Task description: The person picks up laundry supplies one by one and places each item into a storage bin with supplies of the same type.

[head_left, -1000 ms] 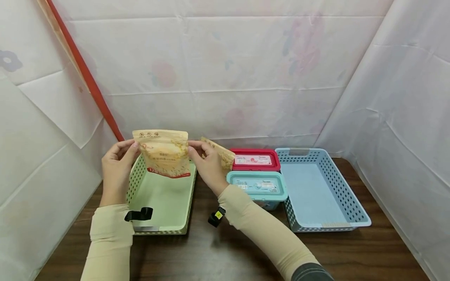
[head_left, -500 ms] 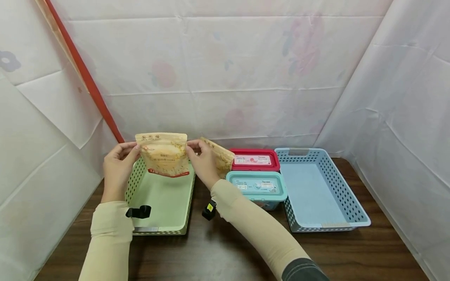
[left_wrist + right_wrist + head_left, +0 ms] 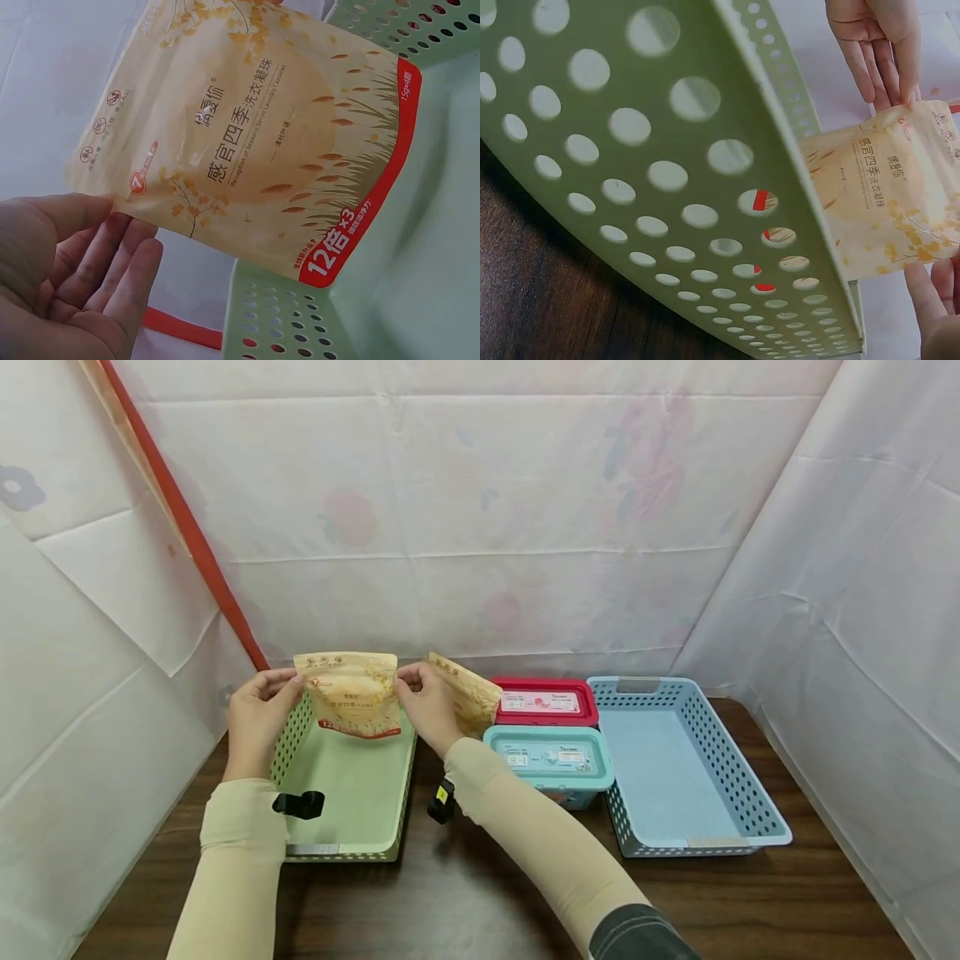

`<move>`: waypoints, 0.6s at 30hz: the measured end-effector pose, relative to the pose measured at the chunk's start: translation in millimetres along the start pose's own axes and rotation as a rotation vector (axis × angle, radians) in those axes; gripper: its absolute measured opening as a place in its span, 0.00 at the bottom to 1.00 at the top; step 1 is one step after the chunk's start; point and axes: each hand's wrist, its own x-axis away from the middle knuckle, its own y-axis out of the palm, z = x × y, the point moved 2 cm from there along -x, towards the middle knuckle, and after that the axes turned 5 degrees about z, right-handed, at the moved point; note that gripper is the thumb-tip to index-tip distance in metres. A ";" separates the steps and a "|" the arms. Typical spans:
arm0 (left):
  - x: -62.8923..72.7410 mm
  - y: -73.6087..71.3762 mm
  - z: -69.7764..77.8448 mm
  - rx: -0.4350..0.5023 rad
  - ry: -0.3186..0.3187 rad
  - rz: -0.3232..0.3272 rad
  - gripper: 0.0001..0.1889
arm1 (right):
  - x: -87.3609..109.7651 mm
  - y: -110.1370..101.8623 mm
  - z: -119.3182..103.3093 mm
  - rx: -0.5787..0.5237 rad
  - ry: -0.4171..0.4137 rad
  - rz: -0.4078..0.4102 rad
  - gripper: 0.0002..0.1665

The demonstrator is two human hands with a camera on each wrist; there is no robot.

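A yellow pouch of laundry capsules (image 3: pixel 352 695) with a red bottom band is held upright over the far end of the green basket (image 3: pixel 352 802). My left hand (image 3: pixel 258 714) pinches its left edge between thumb and fingers, near the top. On the opposite edge, my right hand (image 3: pixel 431 706) pinches it too. The left wrist view shows the printed face of the pouch (image 3: pixel 247 142) and the left thumb and fingers at its edge. From the right wrist, the pouch appears beyond the basket's perforated wall (image 3: pixel 630 127), its lower part seen through the holes.
A second yellow pouch (image 3: pixel 472 697) leans behind my right hand, beside a red-lidded box (image 3: pixel 543 720). In front of that box stands a teal-lidded box (image 3: pixel 551 779). A blue basket (image 3: pixel 675 777) is at the right of the dark wooden table (image 3: pixel 487 893). White cloth hangs around the back and sides.
Both hands have lowered the pouch slightly toward the green basket. They have also come a little closer together, the left moving right and the right moving left.
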 end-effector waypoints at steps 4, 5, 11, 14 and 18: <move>-4.0 0.4 -5.2 0.086 -0.079 -0.017 0.19 | -1.4 4.2 4.2 -0.012 0.073 -0.040 0.08; -4.4 0.3 -6.5 0.096 -0.089 -0.020 0.19 | -2.0 5.2 5.3 -0.010 0.079 -0.040 0.08; -6.0 1.1 -12.6 0.114 -0.101 -0.015 0.17 | -5.9 9.5 9.2 0.012 0.122 -0.026 0.06; -6.3 2.1 -15.0 0.124 -0.101 -0.007 0.17 | -8.1 11.8 11.4 0.006 0.144 -0.019 0.05; -6.0 3.6 -18.0 0.131 -0.114 -0.006 0.17 | -11.1 15.4 15.8 0.009 0.161 -0.009 0.04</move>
